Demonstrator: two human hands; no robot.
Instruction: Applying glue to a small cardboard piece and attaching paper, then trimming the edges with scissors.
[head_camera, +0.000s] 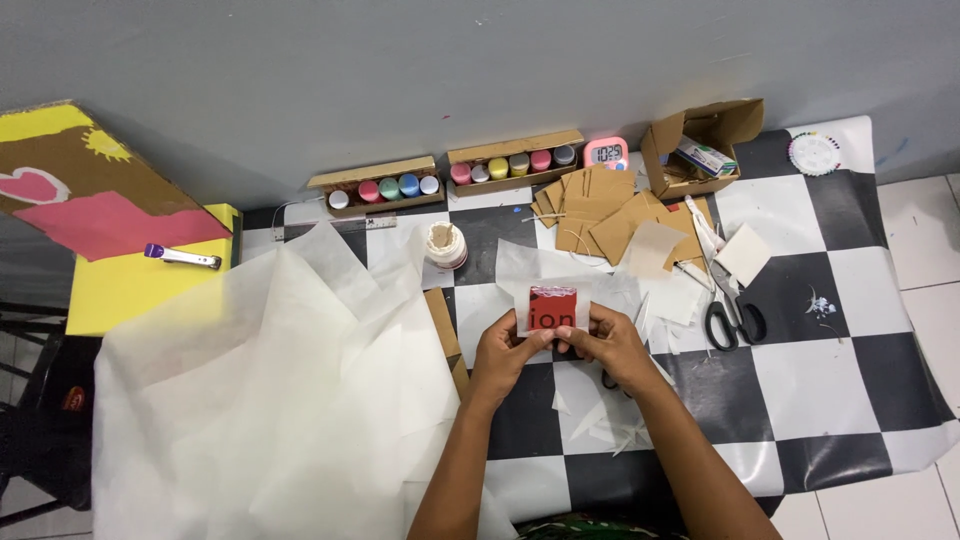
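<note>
A small red card (552, 305) with dark lettering, wrapped or covered in translucent white paper, is held up over the checkered table. My left hand (505, 352) pinches its lower left edge. My right hand (607, 343) pinches its lower right edge. Both thumbs press on the card's front. Scraps of white paper (600, 415) lie on the table under my hands.
Big sheets of translucent white paper (270, 400) cover the left. Black-handled scissors (728, 315), brown card pieces (600, 210), a glue pot (444, 245), two cardboard trays of paint pots (385, 186), a pink timer (606, 152), an open cardboard box (700, 150) and a stapler (182, 256) on a yellow board surround them.
</note>
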